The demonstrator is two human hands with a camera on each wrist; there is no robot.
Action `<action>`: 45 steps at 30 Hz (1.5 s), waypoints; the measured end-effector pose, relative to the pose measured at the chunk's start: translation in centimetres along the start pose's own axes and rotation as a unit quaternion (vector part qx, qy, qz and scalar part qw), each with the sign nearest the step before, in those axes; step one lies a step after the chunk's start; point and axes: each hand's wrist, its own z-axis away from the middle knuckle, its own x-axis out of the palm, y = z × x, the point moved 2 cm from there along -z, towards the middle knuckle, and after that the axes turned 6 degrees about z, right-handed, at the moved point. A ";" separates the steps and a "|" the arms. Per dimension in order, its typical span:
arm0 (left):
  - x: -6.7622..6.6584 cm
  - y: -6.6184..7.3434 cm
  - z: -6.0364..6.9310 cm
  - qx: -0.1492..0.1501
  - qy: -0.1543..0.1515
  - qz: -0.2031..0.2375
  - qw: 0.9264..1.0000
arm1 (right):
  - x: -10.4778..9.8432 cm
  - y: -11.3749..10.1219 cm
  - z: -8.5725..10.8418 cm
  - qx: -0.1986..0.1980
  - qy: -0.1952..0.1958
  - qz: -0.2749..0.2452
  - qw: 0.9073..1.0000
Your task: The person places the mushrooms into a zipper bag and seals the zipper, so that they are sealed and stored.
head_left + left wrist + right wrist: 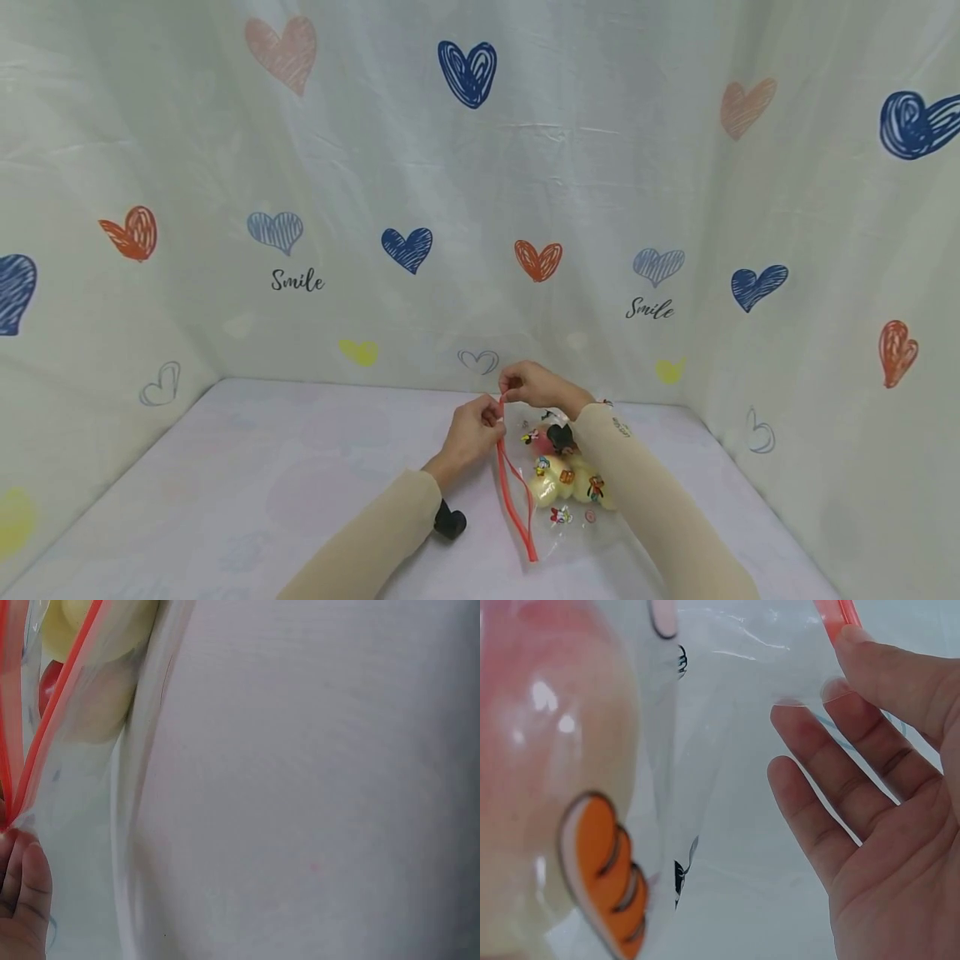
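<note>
A clear zip bag (562, 542) with a red zip edge (512, 504) and printed cartoon figures lies on the table. Inside it are rounded pale-yellow and pink things (551, 483), whose kind I cannot tell. My left hand (468, 433) pinches the red edge near its far end. Just beyond, my right hand (540, 385) pinches the far corner between thumb and index finger; its other fingers (810, 810) are spread in the right wrist view. Nearer me, the two red strips stand apart, then meet at the near end. In the left wrist view, something red (50, 684) shows inside the bag.
The table (300, 475) has a pale cloth over it. White curtains (585, 183) with printed hearts hang behind and at both sides. Black wrist cameras sit at the left wrist (450, 522) and the right wrist (559, 437).
</note>
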 end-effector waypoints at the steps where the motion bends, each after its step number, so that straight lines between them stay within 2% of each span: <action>1: 0.0 0.0 0.0 0.004 -0.004 -0.001 1.000 | 0.0 -0.1 0.0 0.000 0.000 -0.002 1.000; 11: -0.1 -0.4 0.2 0.010 -0.034 0.022 0.999 | 0.0 -0.2 -0.1 0.013 -0.002 -0.006 1.000; 21: -0.1 0.1 0.6 -0.005 -0.033 0.017 0.999 | -0.2 -0.4 0.0 0.010 0.003 -0.002 1.000; 25: -0.2 0.2 0.9 -0.003 -0.031 0.014 0.999 | -0.2 -0.4 -0.1 0.010 0.001 0.000 1.000; 33: -0.2 0.4 1.6 -0.029 -0.038 0.024 0.999 | 0.1 -0.1 -0.2 0.011 0.000 -0.004 1.000; 45: -0.1 0.5 2.4 -0.029 -0.034 0.033 0.998 | -0.2 -0.6 0.0 0.011 0.002 -0.003 1.000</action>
